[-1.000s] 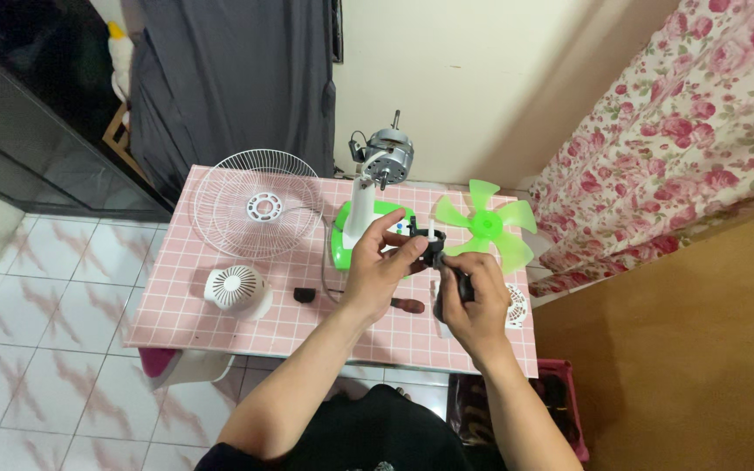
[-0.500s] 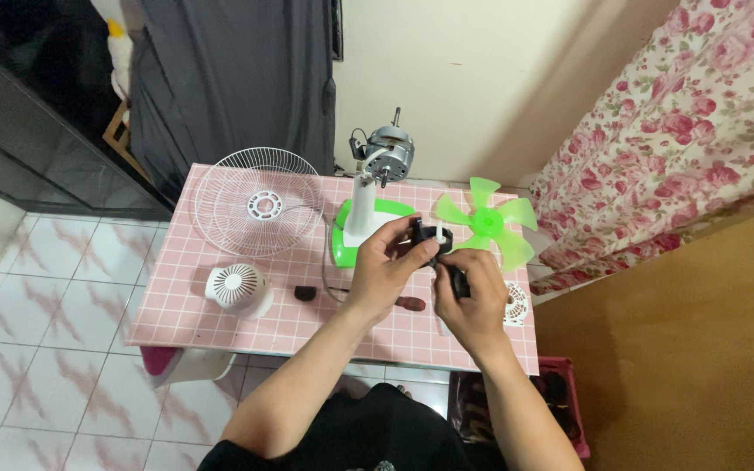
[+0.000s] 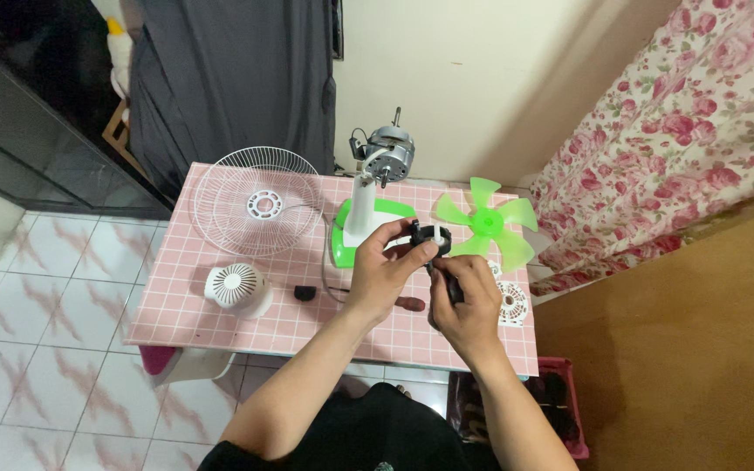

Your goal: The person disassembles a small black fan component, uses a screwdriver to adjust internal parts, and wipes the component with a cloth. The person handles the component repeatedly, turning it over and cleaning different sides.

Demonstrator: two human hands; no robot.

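My left hand (image 3: 381, 270) grips a small black fan part (image 3: 428, 236) just above the pink checked table (image 3: 211, 327). My right hand (image 3: 466, 301) holds a black-handled tool (image 3: 450, 286), its tip pointing up at that part. Behind the hands stands the fan's green base with a white post (image 3: 359, 218), topped by the bare grey motor (image 3: 387, 148). The green fan blade (image 3: 487, 220) lies flat just right of the hands.
A white wire grille (image 3: 259, 209) lies at the table's back left. A white round motor cover (image 3: 236, 288) and a small black knob (image 3: 305, 293) rest at the front left. Another white round piece (image 3: 510, 303) sits by my right hand. Flowered curtain on the right, tiled floor on the left.
Both hands have stayed together over the table. The black part has shifted slightly up and right in my left hand, with the tool kept against it.
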